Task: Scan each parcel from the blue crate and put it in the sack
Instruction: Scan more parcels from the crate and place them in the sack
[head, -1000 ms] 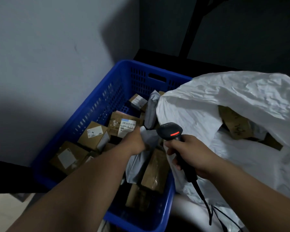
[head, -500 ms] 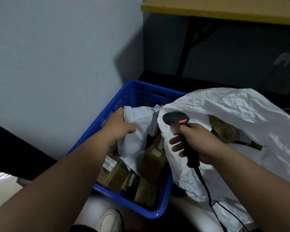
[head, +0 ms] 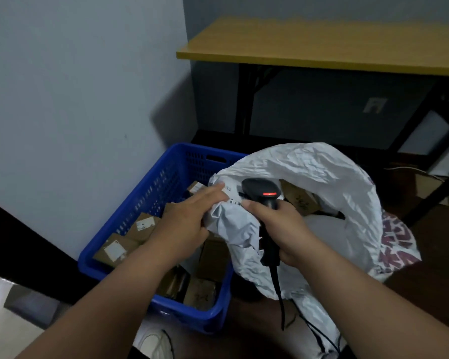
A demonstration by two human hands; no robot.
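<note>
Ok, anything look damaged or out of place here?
Nothing stands out. The crumpled grey plastic mailer, held by the left hand, looks creased, not torn; the right hand aims the black handheld scanner at it.

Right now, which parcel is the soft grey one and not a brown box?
The crumpled grey plastic mailer bag that the left hand holds beside the black handheld scanner. The others, down in the blue plastic crate, are brown cardboard boxes.

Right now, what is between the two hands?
In the head view, the soft grey parcel lies between them. The left hand holds its side, and the right hand grips the black scanner just past it.
</note>
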